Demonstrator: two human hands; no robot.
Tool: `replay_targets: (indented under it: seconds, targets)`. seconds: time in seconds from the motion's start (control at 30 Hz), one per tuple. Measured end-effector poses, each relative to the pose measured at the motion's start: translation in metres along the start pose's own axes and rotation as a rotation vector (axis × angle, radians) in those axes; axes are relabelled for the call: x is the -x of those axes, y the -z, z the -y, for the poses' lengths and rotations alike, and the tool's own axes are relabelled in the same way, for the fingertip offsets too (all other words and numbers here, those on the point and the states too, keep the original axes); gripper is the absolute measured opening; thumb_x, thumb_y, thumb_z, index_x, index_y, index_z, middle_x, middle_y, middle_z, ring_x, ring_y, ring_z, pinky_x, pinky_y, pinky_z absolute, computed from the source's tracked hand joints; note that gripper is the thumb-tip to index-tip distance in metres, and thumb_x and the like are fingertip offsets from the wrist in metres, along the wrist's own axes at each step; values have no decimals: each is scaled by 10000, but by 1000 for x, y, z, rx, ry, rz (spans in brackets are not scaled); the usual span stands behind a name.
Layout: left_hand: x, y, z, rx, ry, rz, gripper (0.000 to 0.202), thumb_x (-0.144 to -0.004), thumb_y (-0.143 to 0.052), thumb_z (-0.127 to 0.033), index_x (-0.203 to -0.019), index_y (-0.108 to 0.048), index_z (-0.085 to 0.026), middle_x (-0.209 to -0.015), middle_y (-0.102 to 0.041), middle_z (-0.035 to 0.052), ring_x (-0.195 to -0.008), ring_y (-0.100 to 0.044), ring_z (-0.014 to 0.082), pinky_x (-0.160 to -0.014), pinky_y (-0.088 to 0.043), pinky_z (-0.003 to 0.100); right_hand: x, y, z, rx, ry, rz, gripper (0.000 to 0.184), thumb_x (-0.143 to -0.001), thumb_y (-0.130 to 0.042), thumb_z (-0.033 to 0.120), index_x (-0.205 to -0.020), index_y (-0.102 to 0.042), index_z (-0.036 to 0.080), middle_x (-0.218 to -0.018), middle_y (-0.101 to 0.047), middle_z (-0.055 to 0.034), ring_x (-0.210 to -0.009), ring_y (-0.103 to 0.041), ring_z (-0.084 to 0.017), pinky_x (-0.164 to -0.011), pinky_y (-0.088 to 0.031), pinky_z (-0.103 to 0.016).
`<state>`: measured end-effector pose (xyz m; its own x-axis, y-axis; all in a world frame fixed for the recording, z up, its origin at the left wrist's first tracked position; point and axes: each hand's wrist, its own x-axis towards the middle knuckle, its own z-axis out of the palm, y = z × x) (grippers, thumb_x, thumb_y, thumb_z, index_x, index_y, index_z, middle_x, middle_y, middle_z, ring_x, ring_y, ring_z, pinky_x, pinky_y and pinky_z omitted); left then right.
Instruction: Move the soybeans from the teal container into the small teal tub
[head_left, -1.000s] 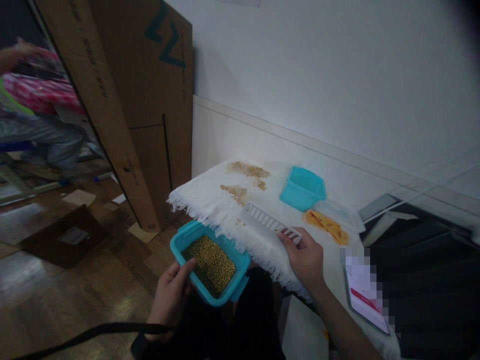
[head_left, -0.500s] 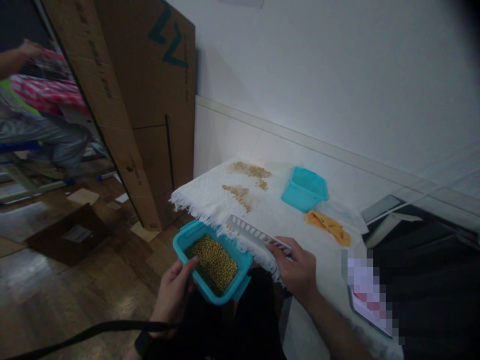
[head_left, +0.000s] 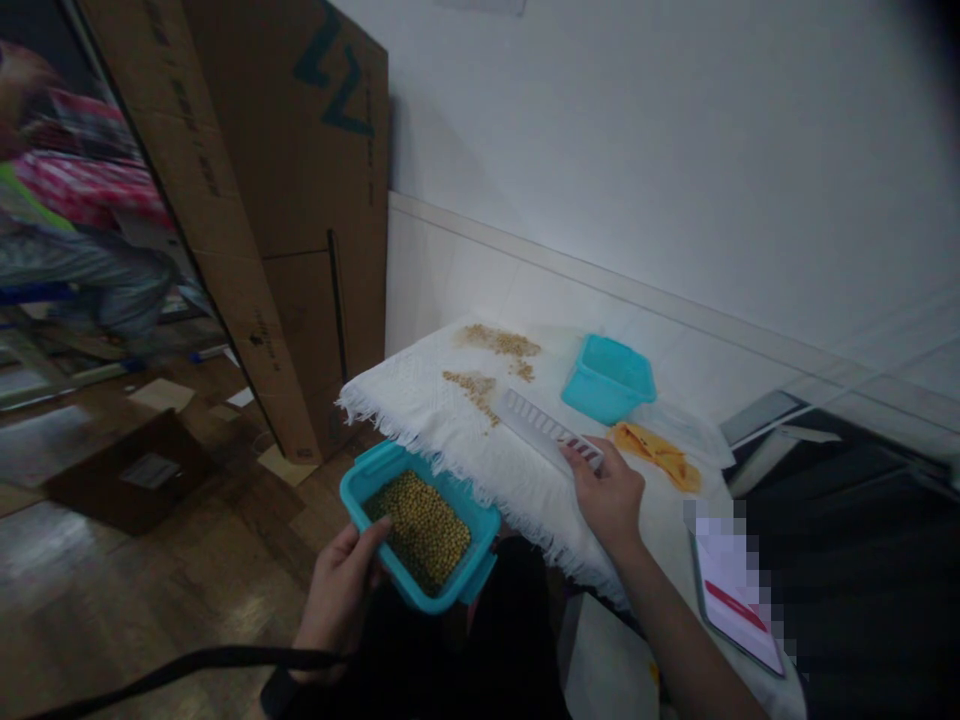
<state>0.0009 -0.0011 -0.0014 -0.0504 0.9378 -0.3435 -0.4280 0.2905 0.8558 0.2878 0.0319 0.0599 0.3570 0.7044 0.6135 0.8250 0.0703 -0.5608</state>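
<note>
My left hand (head_left: 341, 592) grips the near rim of a teal container (head_left: 465, 520) full of yellow-brown beans, held just below the fringed edge of a white cloth (head_left: 435, 405). My right hand (head_left: 611, 495) is closed on one end of a white slotted plastic strip (head_left: 540, 428) that lies flat on the cloth. The strip's far end sits beside a small pile of loose beans (head_left: 472, 385). A second bean pile (head_left: 499, 342) lies farther back.
An empty teal container (head_left: 607, 378) stands on the cloth, with an orange cloth (head_left: 660, 452) and a clear lid (head_left: 686, 425) beside it. A phone (head_left: 739, 600) lies at the right. Tall cardboard boxes (head_left: 285, 180) lean against the wall at left. Another person (head_left: 67, 200) is far left.
My right hand pulled the strip to the cloth's edge by the container, then moved it back up the cloth towards the nearer bean pile. The left hand kept the container nearly still.
</note>
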Motion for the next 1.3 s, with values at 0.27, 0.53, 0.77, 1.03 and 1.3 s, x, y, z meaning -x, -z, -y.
replay_targets:
  seconds: [0.27, 0.53, 0.77, 1.03, 1.3]
  targets:
    - [0, 0, 0, 9, 4, -18, 215, -680, -695, -361, -638, -593, -176, -432, -454, -86, -384, -324, 49, -383, -268, 167, 4, 1, -1, -57, -52, 44, 303, -777, -581, 440, -883, -660, 168, -638, -656, -4, -514, -554, -121, -498, -418, -213]
    - [4, -3, -5, 10, 4, 9, 222, -677, -697, -352, -608, -581, -176, -416, -452, -82, -375, -337, 53, -381, -274, 171, -1, 1, -2, -74, -23, 56, 306, -773, -583, 441, -872, -657, 161, -629, -646, 4, -491, -533, -110, -476, -410, -209]
    - [-1, 4, 3, -11, -1, 13, 223, -723, -667, -361, -634, -575, -178, -435, -431, -85, -382, -319, 50, -380, -250, 166, -2, 0, -4, -108, -30, 62, 286, -768, -598, 424, -865, -653, 160, -624, -639, 7, -508, -540, -116, -486, -418, -214]
    - [3, -3, -4, 22, 0, 4, 183, -694, -695, -337, -644, -610, -182, -439, -450, -85, -387, -332, 47, -372, -259, 163, 0, 3, 0, -112, -30, 136, 287, -758, -613, 425, -850, -649, 156, -629, -647, 4, -505, -545, -117, -486, -422, -217]
    - [2, -1, -3, 17, -17, 18, 201, -700, -685, -340, -626, -587, -181, -427, -455, -85, -381, -329, 48, -382, -267, 165, 12, 1, 6, -148, -20, 119, 270, -760, -614, 417, -851, -661, 166, -639, -670, -5, -509, -582, -127, -496, -454, -222]
